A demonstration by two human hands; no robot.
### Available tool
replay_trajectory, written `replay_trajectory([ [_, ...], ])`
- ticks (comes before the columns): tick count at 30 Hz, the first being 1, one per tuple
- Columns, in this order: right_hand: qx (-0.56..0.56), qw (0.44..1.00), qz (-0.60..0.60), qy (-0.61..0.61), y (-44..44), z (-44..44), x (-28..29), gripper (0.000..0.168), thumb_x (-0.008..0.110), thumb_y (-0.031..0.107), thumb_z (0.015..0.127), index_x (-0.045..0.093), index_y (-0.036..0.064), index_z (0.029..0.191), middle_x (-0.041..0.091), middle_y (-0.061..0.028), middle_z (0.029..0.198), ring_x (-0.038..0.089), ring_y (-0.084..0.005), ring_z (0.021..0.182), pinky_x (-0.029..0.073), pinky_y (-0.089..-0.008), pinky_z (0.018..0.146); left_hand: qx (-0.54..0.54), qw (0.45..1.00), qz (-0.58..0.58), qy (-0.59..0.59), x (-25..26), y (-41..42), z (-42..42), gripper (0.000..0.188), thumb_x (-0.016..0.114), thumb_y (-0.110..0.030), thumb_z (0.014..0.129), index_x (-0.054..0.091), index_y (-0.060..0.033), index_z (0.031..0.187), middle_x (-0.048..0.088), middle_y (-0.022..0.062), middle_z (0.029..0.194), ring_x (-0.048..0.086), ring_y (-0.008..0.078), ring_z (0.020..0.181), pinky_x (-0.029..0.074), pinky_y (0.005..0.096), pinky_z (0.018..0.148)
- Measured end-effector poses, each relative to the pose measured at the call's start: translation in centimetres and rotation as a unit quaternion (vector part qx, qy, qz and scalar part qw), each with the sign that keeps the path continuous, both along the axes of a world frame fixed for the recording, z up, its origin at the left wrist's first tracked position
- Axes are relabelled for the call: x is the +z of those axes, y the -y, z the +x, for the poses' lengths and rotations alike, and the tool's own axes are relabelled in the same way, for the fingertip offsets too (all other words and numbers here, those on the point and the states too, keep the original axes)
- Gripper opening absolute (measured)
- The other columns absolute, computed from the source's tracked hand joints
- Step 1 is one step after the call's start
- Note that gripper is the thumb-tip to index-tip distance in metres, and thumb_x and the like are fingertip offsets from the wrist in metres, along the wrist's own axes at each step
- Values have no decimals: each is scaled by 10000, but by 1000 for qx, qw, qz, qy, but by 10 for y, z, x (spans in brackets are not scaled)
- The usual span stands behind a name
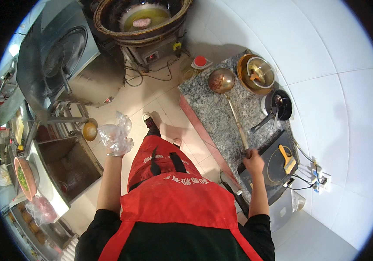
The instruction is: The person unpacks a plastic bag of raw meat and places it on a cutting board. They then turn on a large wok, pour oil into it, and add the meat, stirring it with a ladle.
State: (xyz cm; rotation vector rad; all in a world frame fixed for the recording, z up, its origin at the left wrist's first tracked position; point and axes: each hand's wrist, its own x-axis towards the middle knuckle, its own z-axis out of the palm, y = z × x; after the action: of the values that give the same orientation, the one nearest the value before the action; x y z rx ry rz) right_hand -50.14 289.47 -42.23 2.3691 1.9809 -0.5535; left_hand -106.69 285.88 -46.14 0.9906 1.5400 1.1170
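My right hand (pixel 254 162) grips the dark end of a long-handled metal ladle (pixel 221 81), whose round bowl lies over the speckled granite counter (pixel 202 98). Clear crumpled plastic (pixel 116 135) covers my left hand (pixel 114 143), which is raised over the floor; its fingers are hard to make out through the film. Ahead, a large dark pot (pixel 142 36) with a worn rim contains yellowish liquid and a pale pink lump (pixel 141 23).
Nested bowls (pixel 243 76) and a black pan (pixel 286 107) stand by the wall. A yellow-handled brush (pixel 286 160) lies on a black induction cooktop (pixel 271 173). At left are a metal-rimmed bin (pixel 90 156) and a pink bowl of chopped greens (pixel 18 173). Cables (pixel 165 78) cross the floor.
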Motion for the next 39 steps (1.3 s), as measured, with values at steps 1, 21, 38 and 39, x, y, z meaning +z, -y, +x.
replay_trajectory([
  [1, 14, 997, -64, -30, 0, -10, 3, 179, 566, 174, 667, 464, 40, 727, 550, -182, 663, 552, -344, 635, 412, -433, 561, 15, 998, -11, 59, -6, 1, -2, 370, 466, -522, 781, 549, -174, 879, 543, 34, 815, 437, 283, 616, 368, 417, 581],
  [21, 188, 958, 114, -185, -225, -352, 96, 455, 524, 119, 816, 385, 3, 1234, 582, -207, 826, 583, -363, 723, 461, -411, 633, 185, 920, 34, 343, -41, -57, -143, 300, 425, -412, 850, 509, -194, 1039, 530, 32, 1027, 492, 247, 857, 448, 435, 523],
  [38, -34, 845, -154, -511, -284, -430, 107, 235, 510, 131, 848, 505, 32, 1062, 537, -102, 706, 510, -190, 529, 384, -278, 446, 208, 949, -33, -235, -26, -101, -236, 361, 564, -355, 714, 511, -149, 1006, 553, 5, 941, 530, 252, 744, 432, 404, 572],
  [39, -150, 706, -273, -636, -302, -437, 119, 187, 504, 135, 861, 526, 36, 1018, 520, -70, 671, 475, -134, 480, 352, -229, 413, 183, 928, -20, -325, -29, -103, -239, 367, 573, -354, 704, 512, -147, 1002, 555, 3, 934, 533, 253, 736, 431, 403, 578],
])
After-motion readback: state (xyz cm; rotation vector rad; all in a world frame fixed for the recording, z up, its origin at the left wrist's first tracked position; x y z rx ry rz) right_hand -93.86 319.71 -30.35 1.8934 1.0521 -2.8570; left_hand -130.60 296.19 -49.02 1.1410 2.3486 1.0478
